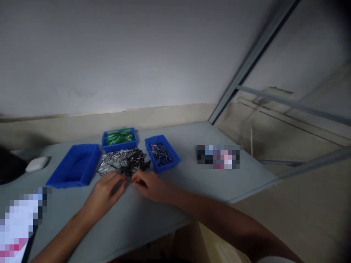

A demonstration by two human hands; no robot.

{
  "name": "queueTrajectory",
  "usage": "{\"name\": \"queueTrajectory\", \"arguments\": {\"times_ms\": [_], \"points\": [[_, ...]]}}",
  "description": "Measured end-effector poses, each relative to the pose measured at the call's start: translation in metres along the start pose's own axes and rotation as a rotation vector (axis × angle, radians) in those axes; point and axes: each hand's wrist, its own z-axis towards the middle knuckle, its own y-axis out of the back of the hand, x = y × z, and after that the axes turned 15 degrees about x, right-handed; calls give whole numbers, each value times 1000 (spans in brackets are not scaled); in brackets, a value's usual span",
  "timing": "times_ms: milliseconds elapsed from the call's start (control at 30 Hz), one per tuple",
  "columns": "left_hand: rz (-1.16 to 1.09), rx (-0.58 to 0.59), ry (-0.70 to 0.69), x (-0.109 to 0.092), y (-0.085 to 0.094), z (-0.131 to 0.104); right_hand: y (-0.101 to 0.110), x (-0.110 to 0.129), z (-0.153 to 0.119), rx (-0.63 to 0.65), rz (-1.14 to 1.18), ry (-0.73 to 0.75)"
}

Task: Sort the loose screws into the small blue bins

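Observation:
My left hand (107,188) is at the near edge of a loose pile of silver and black metal pieces (124,160), its thumb and fingertips brought together. Close on its right, my right hand (149,184) is also pinched, the fingertips almost meeting those of the left. Whatever lies between the fingertips is too small to name. Behind the pile, a blue tray (117,147) holds green pieces. A second blue tray (175,157), with thin silver pieces in it, stands right of the pile. On the left is a larger blue tray (74,164) with nothing visible inside.
The grey table (208,182) meets the wall at the back. A small white case (37,164) and a dark object (9,164) lie at the far left. Pixelated items are at the near left and on the right. A metal frame (241,73) rises at the right.

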Motion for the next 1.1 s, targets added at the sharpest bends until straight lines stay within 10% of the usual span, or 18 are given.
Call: {"name": "queueTrajectory", "arguments": {"times_ms": [1100], "points": [[60,153,-115,-3,15,-6,-7,-3,-2,12,25,34]]}}
